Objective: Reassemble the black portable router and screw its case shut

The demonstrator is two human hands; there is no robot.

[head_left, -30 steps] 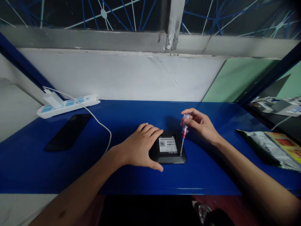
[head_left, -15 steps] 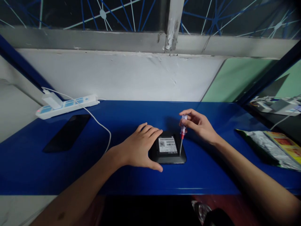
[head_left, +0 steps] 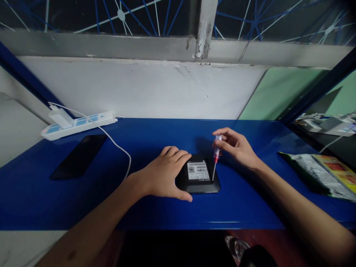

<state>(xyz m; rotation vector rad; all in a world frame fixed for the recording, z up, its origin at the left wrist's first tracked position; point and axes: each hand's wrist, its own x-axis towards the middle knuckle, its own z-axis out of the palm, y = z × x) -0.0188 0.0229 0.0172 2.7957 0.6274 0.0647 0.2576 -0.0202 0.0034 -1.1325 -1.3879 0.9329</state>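
A flat black electronic device (head_left: 214, 187) with a white label (head_left: 198, 171) and QR code lies on the blue desk. My left hand (head_left: 164, 172) is laid around its left side, fingers at the far edge and thumb along the near edge, gripping it; the device's left end is hidden beneath. In my right hand (head_left: 232, 144), a screwdriver (head_left: 217, 148) with a clear purplish handle and red collar is pinched between thumb and fingers. Its shaft slants slightly, with the tip touching the device just right of the label.
A black smartphone (head_left: 79, 157) rests at left, near a white power strip (head_left: 80, 124) with a plugged-in charger (head_left: 61, 118). From it a white cable (head_left: 112, 139) runs toward my left forearm. At right lies a shiny snack-like packet (head_left: 324, 174). The desk's front edge (head_left: 205, 225) runs below my hands.
Almost nothing differs. The view has shifted very slightly; both hands, the screwdriver and the device keep their places.
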